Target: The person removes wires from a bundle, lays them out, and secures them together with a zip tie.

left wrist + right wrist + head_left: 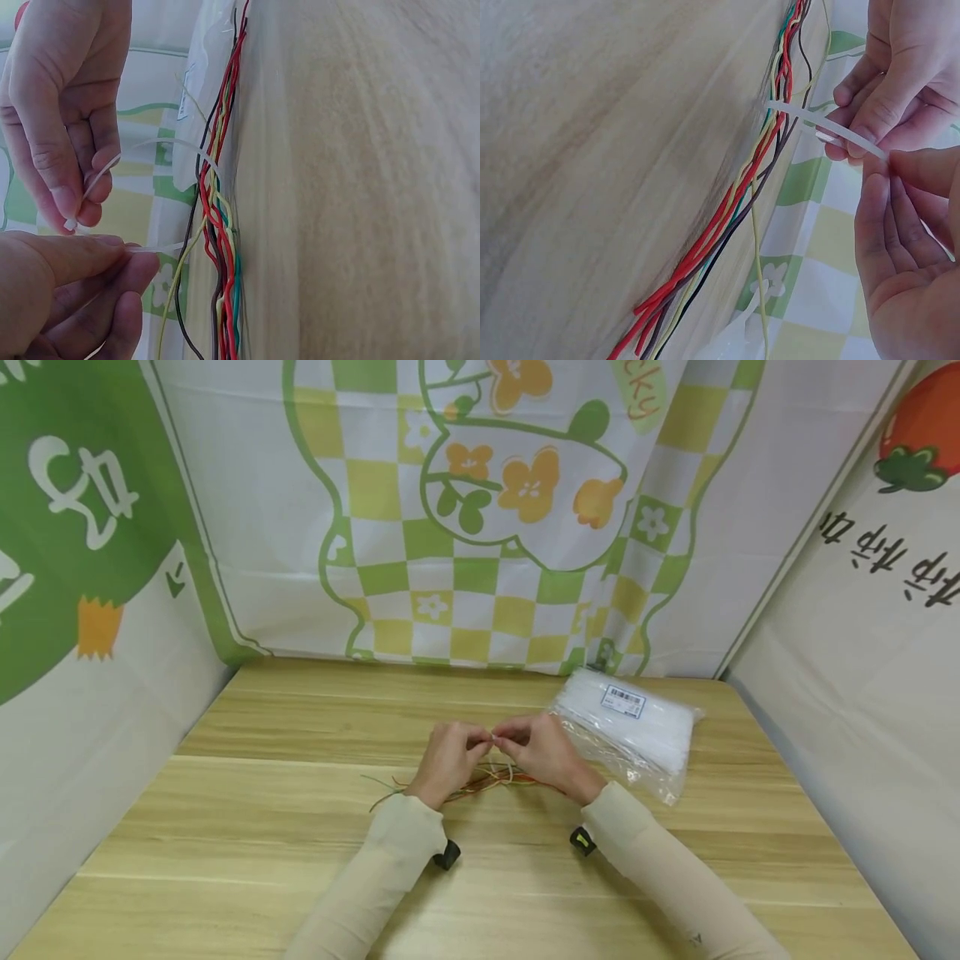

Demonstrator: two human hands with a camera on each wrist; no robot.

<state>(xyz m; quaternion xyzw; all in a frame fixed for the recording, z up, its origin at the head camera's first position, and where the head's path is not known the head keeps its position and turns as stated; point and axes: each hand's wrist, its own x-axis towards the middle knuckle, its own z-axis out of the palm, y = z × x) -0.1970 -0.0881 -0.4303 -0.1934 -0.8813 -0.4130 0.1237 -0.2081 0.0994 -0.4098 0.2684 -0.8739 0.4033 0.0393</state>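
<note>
A white cable tie (832, 129) loops around a bundle of thin red, black, yellow and green wires (221, 262). My left hand (447, 760) pinches one part of the tie between thumb and fingers. With its fingertips, my right hand (547, 750) pinches the other part, which arcs over from the wires. The two hands' fingertips meet, or nearly so, above the bundle in the head view. A small white block, seemingly the tie's head, shows between them in the left wrist view. Whether the strap passes through it cannot be made out.
A clear plastic bag (652, 718) of white cable ties, with a barcode label, lies at the back right of the wooden table (262, 827). Printed curtains (480, 577) hang behind and at both sides. Loose wire ends stick out left of the bundle.
</note>
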